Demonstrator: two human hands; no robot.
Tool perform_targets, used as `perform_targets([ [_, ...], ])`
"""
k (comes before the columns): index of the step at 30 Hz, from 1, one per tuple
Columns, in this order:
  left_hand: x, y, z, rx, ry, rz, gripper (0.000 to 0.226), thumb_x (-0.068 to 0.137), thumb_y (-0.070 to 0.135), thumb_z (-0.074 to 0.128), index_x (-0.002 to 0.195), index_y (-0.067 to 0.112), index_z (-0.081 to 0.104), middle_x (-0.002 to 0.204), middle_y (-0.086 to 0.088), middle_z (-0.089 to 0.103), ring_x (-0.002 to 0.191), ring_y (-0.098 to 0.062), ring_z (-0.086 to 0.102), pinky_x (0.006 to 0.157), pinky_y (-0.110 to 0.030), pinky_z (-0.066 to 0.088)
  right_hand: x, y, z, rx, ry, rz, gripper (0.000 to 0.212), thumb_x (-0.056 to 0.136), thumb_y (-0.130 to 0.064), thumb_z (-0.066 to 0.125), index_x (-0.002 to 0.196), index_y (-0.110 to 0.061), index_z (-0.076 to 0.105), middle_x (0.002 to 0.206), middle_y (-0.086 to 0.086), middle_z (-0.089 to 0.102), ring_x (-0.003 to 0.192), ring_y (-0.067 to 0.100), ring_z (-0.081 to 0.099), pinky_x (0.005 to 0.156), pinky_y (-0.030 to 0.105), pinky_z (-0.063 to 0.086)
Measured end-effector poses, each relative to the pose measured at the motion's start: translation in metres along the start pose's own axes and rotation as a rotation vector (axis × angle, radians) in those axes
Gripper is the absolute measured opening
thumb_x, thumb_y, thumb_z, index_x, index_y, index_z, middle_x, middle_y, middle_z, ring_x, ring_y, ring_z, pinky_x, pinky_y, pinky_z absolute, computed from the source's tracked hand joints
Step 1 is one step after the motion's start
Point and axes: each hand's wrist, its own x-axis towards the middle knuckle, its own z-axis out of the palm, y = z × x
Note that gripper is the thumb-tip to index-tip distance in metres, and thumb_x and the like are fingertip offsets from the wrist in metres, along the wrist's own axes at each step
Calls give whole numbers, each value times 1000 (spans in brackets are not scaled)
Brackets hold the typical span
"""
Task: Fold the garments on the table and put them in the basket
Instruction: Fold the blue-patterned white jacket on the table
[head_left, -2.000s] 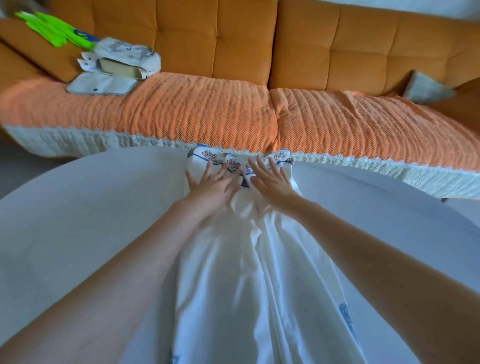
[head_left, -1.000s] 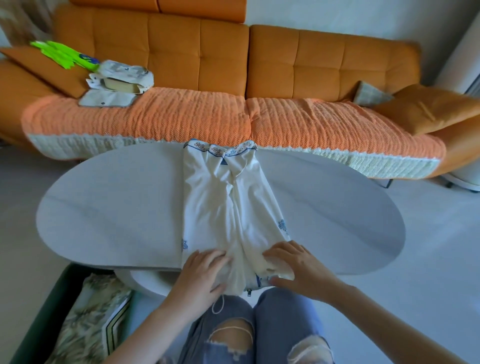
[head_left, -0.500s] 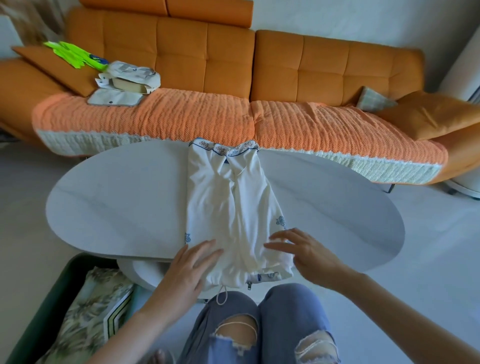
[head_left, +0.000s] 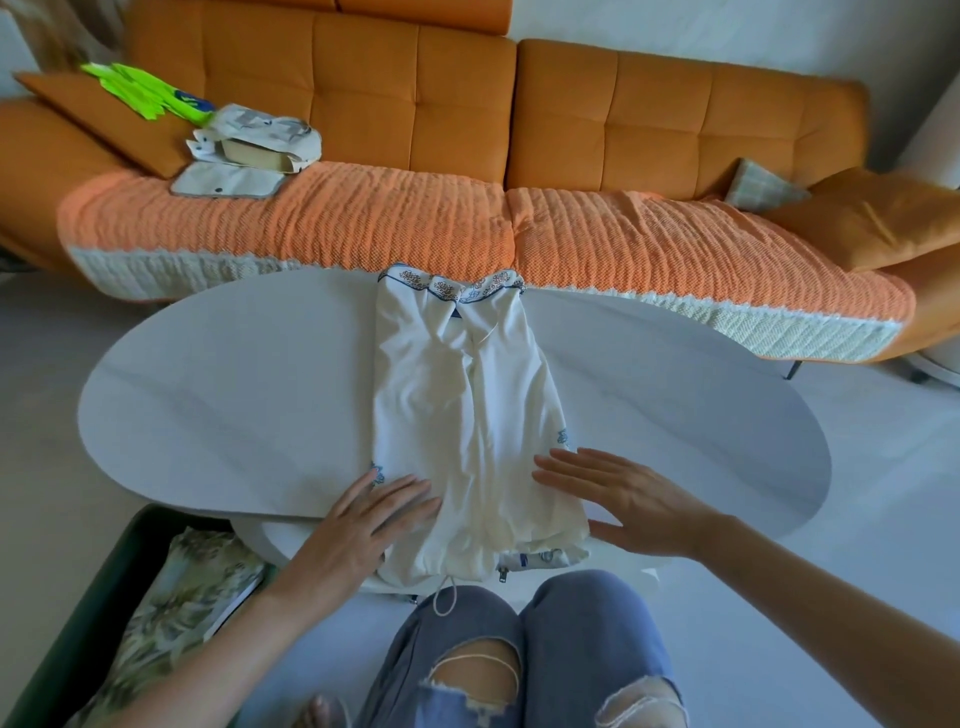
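**White embroidered garment, folded to a strip, cross-fold pending**

Head view.

- **Item:** white garment with blue embroidered trim. It lies as a long narrow strip across the pale oval table. The trim end is at the far edge beside the sofa. The near end overhangs toward the person's knees, with a drawstring dangling.
- **Left hand**: flat, fingers straight, resting on the strip's near left edge, grasping nothing.
- **Right hand**: likewise flat and released, fingertips at the strip's right edge, palm over the table.
- **Step in hand, as judged:** smoothing before the crosswise fold.
- **To do it well:** press creases outward, keep the side edges parallel, tuck the drawstring in, then carry the near end squarely up to the trim.
- **Surroundings:** a dark green basket on the floor at lower left holds folded floral fabric. An orange textured throw covers the sofa seat, with a bundle of pale items at its left.
- **In the way:** the loose cord and overhang could catch on the knees. The basket sits low, partly under the table edge.
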Motion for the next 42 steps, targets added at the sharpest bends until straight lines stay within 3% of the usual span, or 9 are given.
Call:
perform_targets([
  [11,3,-4,-6,-285,251,93,27,90,27,46,106,24,68,120,9,63,111,-6,57,107,-23,35,7,-2,16,121,224,-163,47,101,-41,29,117,-14,65,133,-2,56,127,17,50,107,37,38],
  [14,12,3,-19,-727,320,-336,29,82,34,46,101,45,64,96,25,68,91,7,62,85,-11,46,17,-6,9,411,275,315,43,91,-58,36,97,-33,70,100,0,72,94,13,65,87,38,52],
  [17,48,-11,-33,-949,496,-722,15,91,33,50,82,33,63,64,4,59,60,-3,51,58,-20,39,55,0,-16,898,420,660,32,93,-34,51,65,-23,59,57,-9,61,60,-3,50,66,31,44],
  [19,76,-34,-38,-980,460,-938,29,96,26,50,68,15,50,59,-5,41,56,-13,37,56,-29,28,86,9,-35,1087,453,789,31,96,-32,48,72,-17,61,63,-10,61,63,3,54,69,27,44],
  [24,96,-79,-26,-1173,245,-1270,44,87,48,49,78,7,63,85,-17,66,77,-27,60,71,-34,45,117,39,-15,1075,181,1126,66,87,-62,44,101,-1,64,92,18,65,86,26,60,81,35,45],
  [27,93,-81,-29,-1197,201,-1192,54,62,65,61,74,13,64,80,-10,67,72,-22,61,70,-32,44,110,38,-9,1071,240,1065,51,81,-48,65,92,2,64,78,17,62,71,20,54,67,29,45],
  [32,93,-62,-23,-1021,224,-979,31,80,18,70,108,13,57,100,-3,68,87,-22,67,83,-41,54,106,38,3,917,340,994,17,87,-10,63,96,5,63,70,11,56,58,19,48,55,27,37],
  [37,90,-55,-27,-927,356,-916,42,87,10,62,126,17,49,109,3,63,96,-19,62,83,-31,48,96,42,7,776,364,995,11,92,-7,53,96,-2,62,82,22,66,63,24,54,56,26,37],
  [42,71,-53,-26,-859,191,-854,54,89,16,62,137,15,38,125,2,57,108,-17,58,92,-32,45,73,23,7,617,211,959,14,95,-11,49,101,-4,60,85,14,64,64,24,54,55,26,38],
])
